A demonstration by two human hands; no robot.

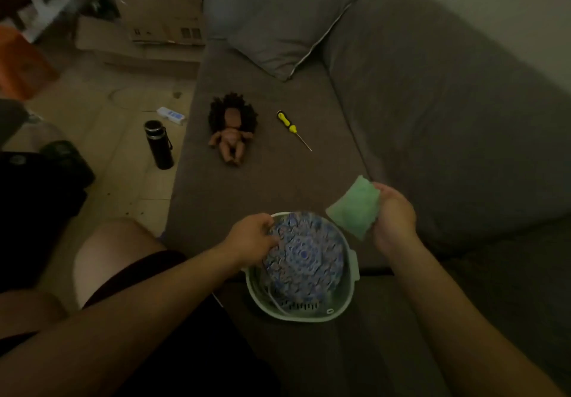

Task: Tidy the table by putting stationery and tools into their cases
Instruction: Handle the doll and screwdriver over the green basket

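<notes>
The screwdriver (293,128) lies on the sofa (278,186) seat with bare cushion around it and the doll (231,137) to its left. Its handle points far-left and its tip near-right. The left hand (250,239) grips a patterned plate (304,257) in the basket (309,314). The right hand (394,214) grips a green pad (355,208).

The 2 bare forearms reached forward side by side; the left hand (251,239) curled its fingers over the rim of a patterned plate (306,256); the right hand (394,217) gripped a green sponge (355,208).
</notes>
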